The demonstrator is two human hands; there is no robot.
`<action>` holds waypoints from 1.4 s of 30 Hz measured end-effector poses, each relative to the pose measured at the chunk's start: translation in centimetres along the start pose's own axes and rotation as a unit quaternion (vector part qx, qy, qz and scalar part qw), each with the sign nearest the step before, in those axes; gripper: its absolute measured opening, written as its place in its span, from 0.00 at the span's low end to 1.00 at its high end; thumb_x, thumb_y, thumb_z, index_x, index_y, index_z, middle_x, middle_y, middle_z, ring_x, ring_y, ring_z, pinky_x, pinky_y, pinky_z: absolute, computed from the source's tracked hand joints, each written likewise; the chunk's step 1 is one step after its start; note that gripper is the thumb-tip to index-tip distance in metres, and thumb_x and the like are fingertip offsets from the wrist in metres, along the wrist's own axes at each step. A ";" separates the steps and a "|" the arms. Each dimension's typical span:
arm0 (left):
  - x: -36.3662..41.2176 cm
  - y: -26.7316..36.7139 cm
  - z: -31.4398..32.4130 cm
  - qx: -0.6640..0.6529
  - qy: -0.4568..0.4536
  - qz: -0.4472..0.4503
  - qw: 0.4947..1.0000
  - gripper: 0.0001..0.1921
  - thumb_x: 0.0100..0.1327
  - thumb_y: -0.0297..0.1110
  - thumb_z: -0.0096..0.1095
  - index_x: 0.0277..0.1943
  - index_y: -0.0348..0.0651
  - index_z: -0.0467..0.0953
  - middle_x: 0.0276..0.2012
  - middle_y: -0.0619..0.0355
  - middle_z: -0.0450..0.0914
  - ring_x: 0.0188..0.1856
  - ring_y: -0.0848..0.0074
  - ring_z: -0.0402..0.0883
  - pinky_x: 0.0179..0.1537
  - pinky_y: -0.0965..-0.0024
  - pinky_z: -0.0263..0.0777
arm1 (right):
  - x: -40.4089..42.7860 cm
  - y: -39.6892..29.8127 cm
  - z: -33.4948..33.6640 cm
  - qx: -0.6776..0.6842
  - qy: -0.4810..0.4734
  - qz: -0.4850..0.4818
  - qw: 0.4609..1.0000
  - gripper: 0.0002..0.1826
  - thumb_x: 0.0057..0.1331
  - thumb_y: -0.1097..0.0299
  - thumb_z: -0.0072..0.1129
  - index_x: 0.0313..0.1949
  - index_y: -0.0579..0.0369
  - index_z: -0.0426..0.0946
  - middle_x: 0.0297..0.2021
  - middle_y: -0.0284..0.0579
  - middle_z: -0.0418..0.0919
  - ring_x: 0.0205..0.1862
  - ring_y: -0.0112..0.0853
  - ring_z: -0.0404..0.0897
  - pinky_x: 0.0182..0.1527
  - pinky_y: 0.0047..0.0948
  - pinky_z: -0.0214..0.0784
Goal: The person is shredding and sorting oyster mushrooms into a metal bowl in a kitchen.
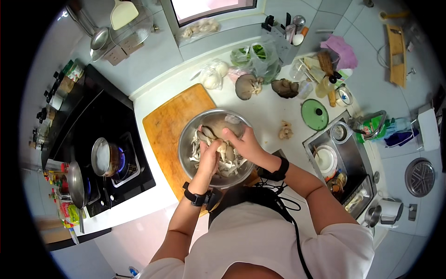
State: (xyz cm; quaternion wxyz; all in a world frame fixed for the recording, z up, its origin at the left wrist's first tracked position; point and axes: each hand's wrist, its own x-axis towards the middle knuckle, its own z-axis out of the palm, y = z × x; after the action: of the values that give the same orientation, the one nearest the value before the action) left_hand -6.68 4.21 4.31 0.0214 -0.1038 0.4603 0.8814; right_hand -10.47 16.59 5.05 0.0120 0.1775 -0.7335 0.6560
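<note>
A steel bowl holding torn oyster mushroom strips stands before me, partly over a wooden cutting board. My left hand is over the bowl, its fingers closed on a piece of oyster mushroom. Across from it, my right hand is at the bowl's right side with the thumb raised; its fingers are partly hidden, and whether they grip a piece cannot be told. Behind the bowl, a grey oyster mushroom cluster and a darker one lie on the white counter. A pale mushroom base lies to the right.
At left, a small pot sits over a lit gas burner, with a frying pan nearby. A green lid lies beside the sink, which holds dishes. Bagged greens stand at the back. Black cables hang by my waist.
</note>
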 end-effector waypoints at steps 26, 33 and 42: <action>-0.9 4.3 -0.4 0.473 -0.141 0.442 0.749 0.23 0.44 0.15 0.59 0.42 0.42 0.58 0.45 0.46 0.71 0.47 0.54 0.71 0.49 0.59 0.65 | 0.4 -3.4 -2.8 -0.280 -0.014 -0.501 0.819 0.12 0.46 0.73 0.62 0.33 0.50 0.77 0.30 0.33 0.68 0.35 0.29 0.72 0.32 0.26 0.68; -1.7 2.1 -0.6 0.255 -0.081 0.338 0.902 0.22 0.51 0.14 0.55 0.46 0.42 0.57 0.47 0.45 0.69 0.48 0.66 0.70 0.49 0.66 0.66 | -0.2 -3.3 -2.5 -0.255 -0.034 -0.404 0.878 0.12 0.47 0.73 0.63 0.33 0.51 0.75 0.32 0.35 0.70 0.35 0.32 0.71 0.32 0.28 0.68; -1.3 4.1 -1.0 0.345 -0.066 0.139 0.926 0.19 0.57 0.23 0.51 0.52 0.36 0.63 0.43 0.57 0.72 0.45 0.75 0.71 0.46 0.73 0.66 | 0.2 -4.0 -2.9 -0.164 -0.117 -0.208 0.957 0.15 0.47 0.77 0.62 0.37 0.53 0.74 0.34 0.43 0.77 0.35 0.38 0.78 0.37 0.29 0.71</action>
State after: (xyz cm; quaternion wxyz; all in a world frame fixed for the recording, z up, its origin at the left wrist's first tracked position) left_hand -5.79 1.12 7.31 -0.0365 0.0333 0.7434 0.6670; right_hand -10.15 19.08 9.29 0.0917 0.3974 -0.7738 0.4847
